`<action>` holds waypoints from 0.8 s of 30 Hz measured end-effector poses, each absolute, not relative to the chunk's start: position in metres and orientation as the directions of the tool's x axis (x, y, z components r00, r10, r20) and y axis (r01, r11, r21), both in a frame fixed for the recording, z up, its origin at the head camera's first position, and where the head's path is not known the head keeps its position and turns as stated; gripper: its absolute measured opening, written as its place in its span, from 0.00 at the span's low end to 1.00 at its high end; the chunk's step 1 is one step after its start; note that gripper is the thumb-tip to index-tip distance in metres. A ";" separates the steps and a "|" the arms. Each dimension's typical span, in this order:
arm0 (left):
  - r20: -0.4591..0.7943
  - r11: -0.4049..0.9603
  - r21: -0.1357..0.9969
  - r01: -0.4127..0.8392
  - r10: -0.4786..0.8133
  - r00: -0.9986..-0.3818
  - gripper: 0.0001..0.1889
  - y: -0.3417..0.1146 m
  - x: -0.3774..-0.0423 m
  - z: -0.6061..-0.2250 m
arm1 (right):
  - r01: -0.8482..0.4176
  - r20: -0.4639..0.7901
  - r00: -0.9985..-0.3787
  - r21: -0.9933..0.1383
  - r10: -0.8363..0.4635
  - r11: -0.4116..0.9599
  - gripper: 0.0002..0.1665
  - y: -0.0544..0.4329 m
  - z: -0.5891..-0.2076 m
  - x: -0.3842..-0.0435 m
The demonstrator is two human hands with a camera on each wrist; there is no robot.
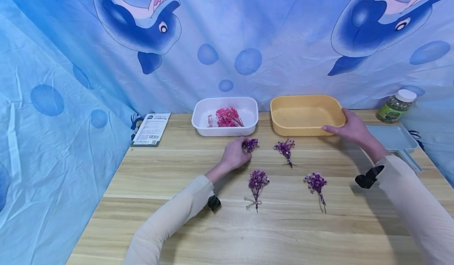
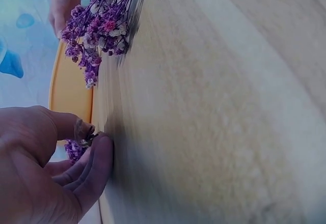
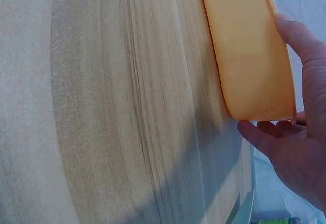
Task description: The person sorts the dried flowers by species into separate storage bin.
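My left hand (image 1: 235,154) pinches the stems of a small purple dried flower bunch (image 1: 251,144), just above the wooden table. In the left wrist view its thumb and fingertips meet around the stems, and the flowers (image 2: 76,150) show partly behind the fingers. At the right end of the yellow plastic container (image 1: 307,131), my right hand (image 1: 349,128) grips the corner. The right wrist view has the thumb at the rim and the fingers under and around the end wall. Three more purple bunches lie on the table: one (image 1: 285,149) before the container, two nearer (image 1: 258,181), (image 1: 315,183).
A white container (image 1: 225,131) with pink dried flowers (image 1: 228,117) stands left of the yellow one. Far left lies a printed packet (image 1: 151,129). A green-labelled jar (image 1: 395,106) with a white lid and a pale blue dustpan-like tray (image 1: 393,137) sit at right. A blue curtain hangs behind.
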State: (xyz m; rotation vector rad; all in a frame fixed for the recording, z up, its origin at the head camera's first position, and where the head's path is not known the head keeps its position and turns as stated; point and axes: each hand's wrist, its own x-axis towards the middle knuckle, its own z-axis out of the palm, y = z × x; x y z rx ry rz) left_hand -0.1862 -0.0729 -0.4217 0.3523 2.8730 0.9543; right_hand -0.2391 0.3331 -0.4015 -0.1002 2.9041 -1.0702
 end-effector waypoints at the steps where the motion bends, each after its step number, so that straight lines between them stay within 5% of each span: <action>1: -0.009 0.776 0.598 0.199 0.255 -0.967 0.31 -0.073 -0.186 -0.421 | -0.045 -0.020 -0.997 -0.650 -0.076 0.759 0.71 0.333 -0.401 -0.239; 24: 0.129 0.661 0.648 0.379 0.395 -0.910 0.34 -0.063 -0.186 -0.402 | -0.043 -0.018 -0.997 -0.655 -0.073 0.754 0.72 0.333 -0.401 -0.239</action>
